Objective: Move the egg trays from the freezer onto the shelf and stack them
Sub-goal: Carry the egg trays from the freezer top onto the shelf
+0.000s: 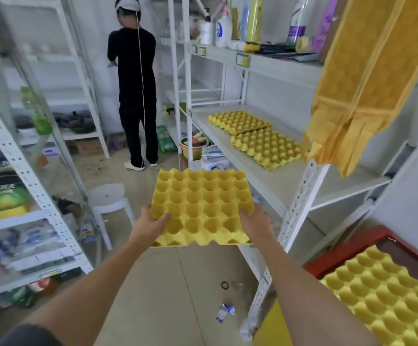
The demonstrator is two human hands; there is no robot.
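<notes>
Four yellow egg trays are being shown. One, the held egg tray [203, 208], is being gripped at its near corners by two hands above the floor [178, 283]: the left hand [150, 224] is curling its thumb over the top with its fingers underneath, and the right hand [256, 224] is clasping the opposite corner, its fingers [246, 216] being bent over the rim. Two shelf trays [265, 143] are lying on the white shelf [277, 181] ahead and to the right of the fingers, touching or slightly overlapping, not stacked. A fourth tray [387, 295] is resting on a red-rimmed freezer [367, 236], near and right of the right forearm. Several bottles [224, 28] are standing on the upper shelf; their labels are being blurred beyond reading. One person in black [134, 91] is standing far ahead, back turned. One white stool [108, 198] is standing left of the fingers.
</notes>
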